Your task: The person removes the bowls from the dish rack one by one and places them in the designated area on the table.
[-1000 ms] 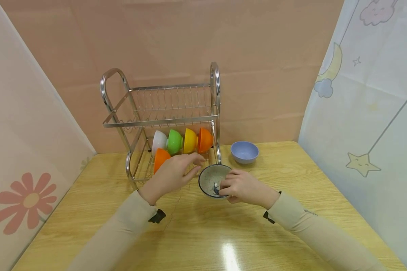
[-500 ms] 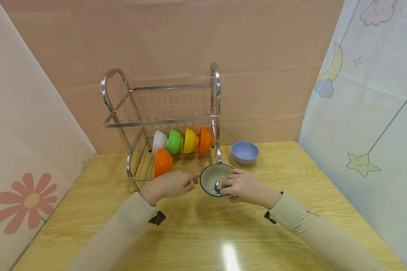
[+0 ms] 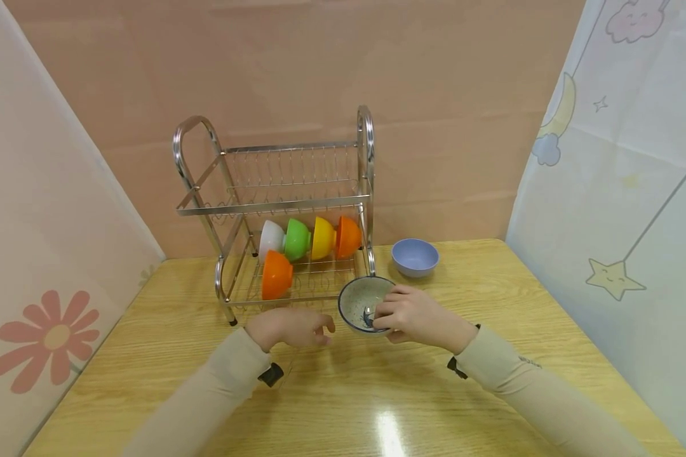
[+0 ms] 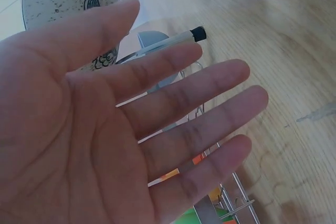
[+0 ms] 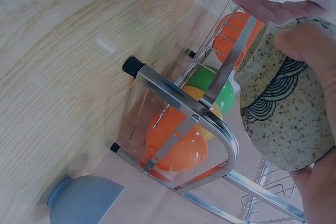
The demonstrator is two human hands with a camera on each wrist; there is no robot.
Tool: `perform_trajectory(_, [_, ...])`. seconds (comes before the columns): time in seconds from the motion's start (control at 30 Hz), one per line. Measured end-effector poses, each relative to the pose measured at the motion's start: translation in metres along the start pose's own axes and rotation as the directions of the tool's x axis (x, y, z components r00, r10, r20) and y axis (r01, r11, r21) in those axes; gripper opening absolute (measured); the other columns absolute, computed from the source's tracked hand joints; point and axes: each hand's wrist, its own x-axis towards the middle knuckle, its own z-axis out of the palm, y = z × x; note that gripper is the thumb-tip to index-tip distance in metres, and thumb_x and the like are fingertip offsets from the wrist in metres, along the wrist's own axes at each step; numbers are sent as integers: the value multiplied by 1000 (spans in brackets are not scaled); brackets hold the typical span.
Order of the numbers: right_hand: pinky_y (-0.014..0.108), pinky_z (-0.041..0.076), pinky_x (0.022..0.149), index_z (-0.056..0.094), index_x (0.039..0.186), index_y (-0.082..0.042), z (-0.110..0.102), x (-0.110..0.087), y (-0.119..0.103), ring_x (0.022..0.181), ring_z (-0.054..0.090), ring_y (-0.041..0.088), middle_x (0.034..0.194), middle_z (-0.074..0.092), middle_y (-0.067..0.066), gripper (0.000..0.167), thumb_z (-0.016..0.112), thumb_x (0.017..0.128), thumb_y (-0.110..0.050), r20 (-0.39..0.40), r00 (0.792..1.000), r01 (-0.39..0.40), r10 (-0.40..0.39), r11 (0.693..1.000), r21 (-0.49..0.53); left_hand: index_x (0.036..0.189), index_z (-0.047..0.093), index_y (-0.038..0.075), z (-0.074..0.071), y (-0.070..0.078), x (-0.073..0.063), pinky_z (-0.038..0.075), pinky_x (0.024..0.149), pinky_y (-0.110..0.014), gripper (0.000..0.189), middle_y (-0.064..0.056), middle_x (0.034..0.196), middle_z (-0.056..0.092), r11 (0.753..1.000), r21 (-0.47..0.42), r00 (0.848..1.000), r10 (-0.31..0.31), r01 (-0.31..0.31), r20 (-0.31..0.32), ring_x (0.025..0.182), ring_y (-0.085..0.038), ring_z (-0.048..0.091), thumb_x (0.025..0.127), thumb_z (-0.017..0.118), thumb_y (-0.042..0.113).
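Observation:
My right hand (image 3: pixel 411 317) grips a speckled beige bowl (image 3: pixel 356 303) with a dark rim by its right side, fingers inside and thumb outside. In the right wrist view the bowl (image 5: pixel 289 108) shows a dark wave pattern, and it is held off the table. To its left is my left hand (image 3: pixel 294 327), apart from the bowl and in front of the dish rack (image 3: pixel 297 298). The left wrist view shows the left palm (image 4: pixel 105 129) with fingers spread straight and nothing in them. An orange bowl (image 3: pixel 277 275) stands on its side at the front of the lower shelf.
Behind it on the lower shelf, white (image 3: pixel 271 238), green (image 3: pixel 297 240), yellow (image 3: pixel 322 238) and orange (image 3: pixel 349 238) bowls stand in a row. The upper rack shelf (image 3: pixel 274 206) overhangs them. A blue bowl (image 3: pixel 415 258) sits upright on the table right of the rack.
My left hand has drawn back from beside the speckled bowl, toward me and slightly left, uncovering the front orange bowl. The right hand and its bowl have hardly moved.

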Motion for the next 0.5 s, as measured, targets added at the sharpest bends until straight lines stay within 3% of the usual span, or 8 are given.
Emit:
perform_trajectory(0.27, [29, 47, 78, 68, 83, -25, -5, -1, 2, 78, 61, 11, 84, 67, -11, 35, 87, 54, -24, -27, 1000, -1, 1, 1000, 0, 129, 58, 14, 0, 3, -1, 51, 89, -36, 36, 0, 111, 67, 1000, 0, 1000, -4, 4, 7, 98, -14, 64, 99, 55, 34])
perform_trajectory(0.5, [31, 48, 78, 67, 81, -23, -24, 4, 11, 75, 60, 12, 83, 68, -10, 39, 86, 47, -17, -119, 993, 6, -11, 999, -41, 129, 58, 16, -2, 4, -2, 51, 90, -37, 36, 0, 113, 67, 1000, -5, 1000, -13, 13, 16, 100, -15, 63, 99, 55, 34])
